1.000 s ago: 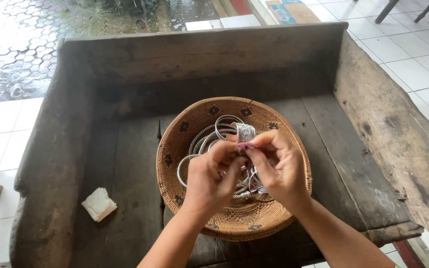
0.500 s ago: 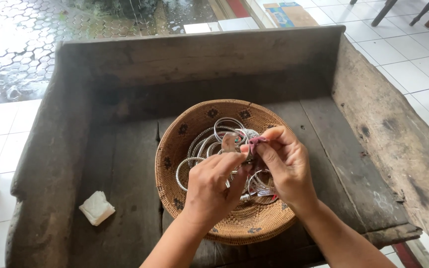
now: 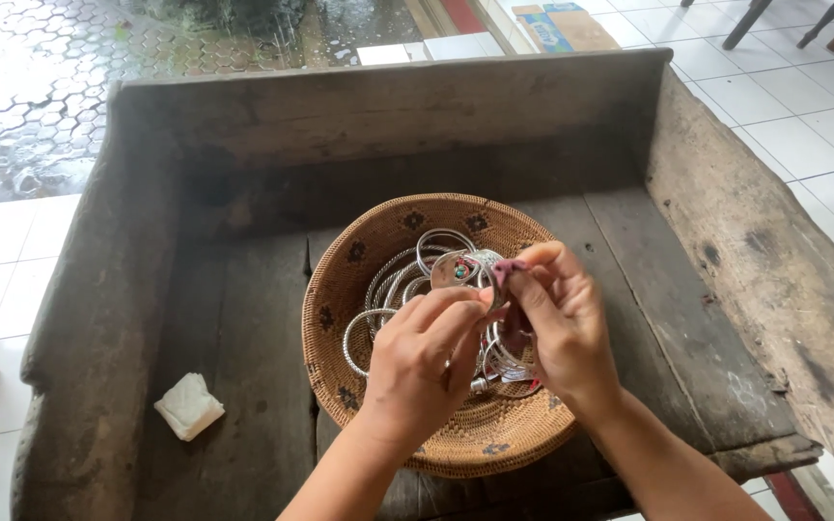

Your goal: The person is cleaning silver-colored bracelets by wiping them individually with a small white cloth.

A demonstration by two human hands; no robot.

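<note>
Your left hand [image 3: 424, 362] and right hand [image 3: 554, 323] are close together above the woven basket [image 3: 351, 289], both pinching one silver bangle [image 3: 467, 269] between the fingertips. More silver bangles [image 3: 393, 285] lie in the basket. A white folded cloth [image 3: 188, 406] rests at near left on the wooden tray [image 3: 243, 318].

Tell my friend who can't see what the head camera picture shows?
Two hands, left hand and right hand, hold a small silver ornament over a round woven basket of silver bangles. The basket sits in an old wooden tray, with a white folded cloth nearby.
</note>
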